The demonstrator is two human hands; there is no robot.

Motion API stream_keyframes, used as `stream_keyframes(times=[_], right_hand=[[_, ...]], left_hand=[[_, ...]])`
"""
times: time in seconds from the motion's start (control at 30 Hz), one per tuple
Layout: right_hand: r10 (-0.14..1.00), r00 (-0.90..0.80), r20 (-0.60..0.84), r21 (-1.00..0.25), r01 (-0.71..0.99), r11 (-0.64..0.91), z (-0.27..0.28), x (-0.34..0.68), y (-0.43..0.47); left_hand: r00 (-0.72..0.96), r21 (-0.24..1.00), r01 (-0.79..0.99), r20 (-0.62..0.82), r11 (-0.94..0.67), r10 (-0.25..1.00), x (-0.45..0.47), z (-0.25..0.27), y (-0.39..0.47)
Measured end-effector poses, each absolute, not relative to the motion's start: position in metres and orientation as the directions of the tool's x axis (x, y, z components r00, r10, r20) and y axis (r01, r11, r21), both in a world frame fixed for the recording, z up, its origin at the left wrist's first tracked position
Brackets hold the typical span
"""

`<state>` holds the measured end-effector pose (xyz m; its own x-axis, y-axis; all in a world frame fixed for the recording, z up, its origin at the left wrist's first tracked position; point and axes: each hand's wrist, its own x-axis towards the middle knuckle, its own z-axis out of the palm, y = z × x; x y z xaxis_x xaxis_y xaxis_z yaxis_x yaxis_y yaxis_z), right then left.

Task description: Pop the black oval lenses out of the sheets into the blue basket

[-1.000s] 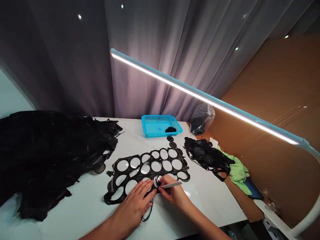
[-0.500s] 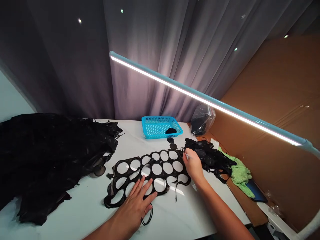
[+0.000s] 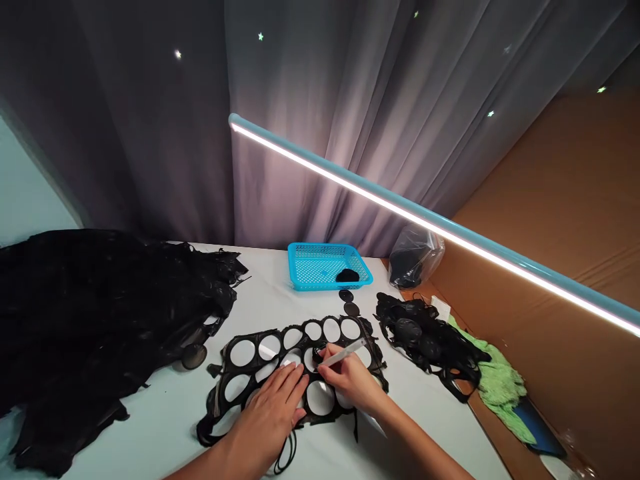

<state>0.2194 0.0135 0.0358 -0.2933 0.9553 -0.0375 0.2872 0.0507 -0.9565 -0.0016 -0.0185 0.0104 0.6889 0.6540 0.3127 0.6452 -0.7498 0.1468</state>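
A black, leather-like sheet (image 3: 326, 348) with rows of round cut-out holes lies on the white table. My left hand (image 3: 273, 403) rests flat on its lower middle, fingers stretched out. Over the sheet's middle, my right hand (image 3: 350, 380) pinches a slim pale tool (image 3: 345, 352), its flat end pointing up to the right; the kind is unclear. The tool's working end is hidden by my fingers, beside a small dark scrap at one hole. Below my left hand lies a loop of thin black strip (image 3: 286, 455).
A large black sheet (image 3: 110, 327) covers the left side. At the back stands a blue basket (image 3: 300, 283) with black discs inside. Two discs (image 3: 351, 309) lie before it. Black scraps (image 3: 425, 340), a green cloth (image 3: 500, 380) and a plastic bag (image 3: 413, 257) are right. A lamp (image 3: 400, 205) hangs above.
My right hand has moved left from the sheet's upper right corner to its middle, still with the pale tool. My left hand stays on the sheet. The view has shifted slightly.
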Motion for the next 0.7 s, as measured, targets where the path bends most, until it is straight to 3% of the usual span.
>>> stream_keyframes(times=[0.1,0.47,0.7], right_hand=[[0.950,-0.310,0.046,-0.887,0.424,0.181,0.031,0.218,0.011],[0.945,-0.304,0.116,-0.812,0.519,0.267,0.025,0.214,0.007],[0.812,-0.535,0.232,-0.451,0.681,0.577,0.026,0.204,-0.004]], left_hand=[[0.684,0.179,0.637,0.317,-0.750,0.656,-0.003,0.008,-0.020],[0.691,0.168,0.628,0.329,-0.760,0.644,-0.003,-0.002,-0.017],[0.689,0.166,0.628,0.337,-0.760,0.642,-0.004,0.000,-0.017]])
